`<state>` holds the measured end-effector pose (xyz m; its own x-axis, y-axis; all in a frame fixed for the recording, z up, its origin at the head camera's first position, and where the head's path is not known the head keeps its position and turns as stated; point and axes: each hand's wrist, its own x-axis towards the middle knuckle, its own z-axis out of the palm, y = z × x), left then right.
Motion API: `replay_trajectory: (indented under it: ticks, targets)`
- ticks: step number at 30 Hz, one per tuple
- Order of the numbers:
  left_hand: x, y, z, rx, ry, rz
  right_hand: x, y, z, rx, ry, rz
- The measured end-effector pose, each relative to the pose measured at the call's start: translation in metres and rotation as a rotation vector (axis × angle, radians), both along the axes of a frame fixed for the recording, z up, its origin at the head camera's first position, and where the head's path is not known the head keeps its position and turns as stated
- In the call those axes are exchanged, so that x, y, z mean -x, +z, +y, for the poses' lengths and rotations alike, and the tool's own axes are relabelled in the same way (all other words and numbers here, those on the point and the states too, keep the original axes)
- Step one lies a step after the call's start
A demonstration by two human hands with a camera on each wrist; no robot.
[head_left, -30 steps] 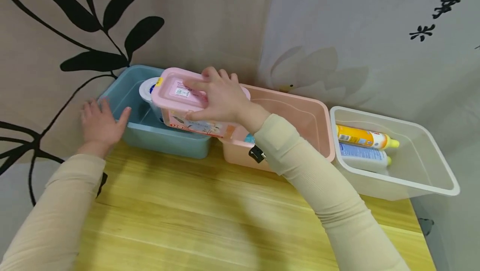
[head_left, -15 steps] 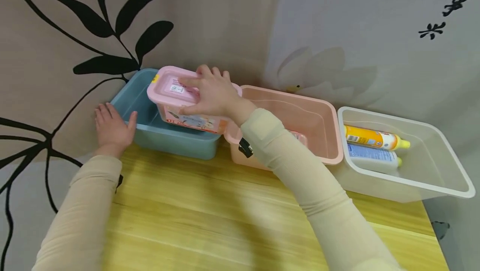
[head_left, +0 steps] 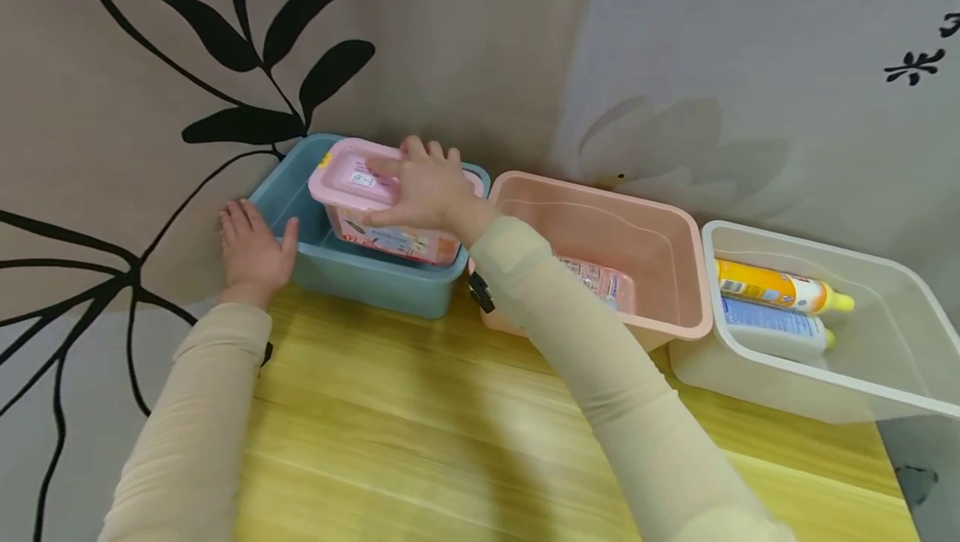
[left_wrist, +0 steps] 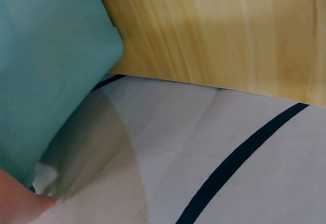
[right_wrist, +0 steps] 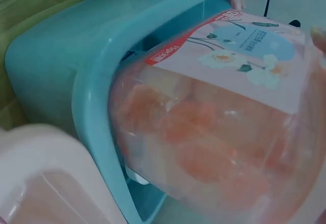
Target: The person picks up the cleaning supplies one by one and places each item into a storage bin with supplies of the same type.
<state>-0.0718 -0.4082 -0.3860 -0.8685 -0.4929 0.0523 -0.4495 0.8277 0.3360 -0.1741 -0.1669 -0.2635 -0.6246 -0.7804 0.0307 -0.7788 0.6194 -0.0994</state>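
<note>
My right hand (head_left: 427,188) grips a laundry pod box (head_left: 356,175) across its pink lid, thumb on the near side. Tilted, the box sits partly inside the blue bin (head_left: 375,285). Orange-red pods (right_wrist: 198,127) show through its clear wall in the right wrist view. My left hand (head_left: 255,250) rests against the left end of the blue bin, fingers straight and thumb spread near the front rim. Only a bit of that left hand (left_wrist: 20,201) appears in the left wrist view. The box hides most of the bin's inside; a small white edge (right_wrist: 137,177) shows beneath it.
To the right stands a pink bin (head_left: 600,198) with a pink printed package (head_left: 600,279) inside. Beyond it, a white bin (head_left: 825,392) holds a yellow bottle (head_left: 772,285) and a white-and-blue bottle (head_left: 776,327). A patterned curtain hangs behind the wooden table (head_left: 375,409).
My right hand has moved the pod box left and down into the blue bin, off the pink bin's edge. The box now covers the white-lidded tub. The head view has shifted left.
</note>
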Motion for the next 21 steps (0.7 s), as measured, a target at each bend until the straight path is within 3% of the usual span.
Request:
replay_trajectory:
  ticks: [10, 21]
  targets:
    - [0.002, 0.002, 0.009, -0.015, 0.010, 0.025, 0.002, -0.025, -0.002, -0.009, 0.016, -0.055]
    - [0.000, 0.003, 0.016, -0.023, -0.010, 0.043, 0.004, -0.058, -0.004, -0.018, 0.017, -0.046]
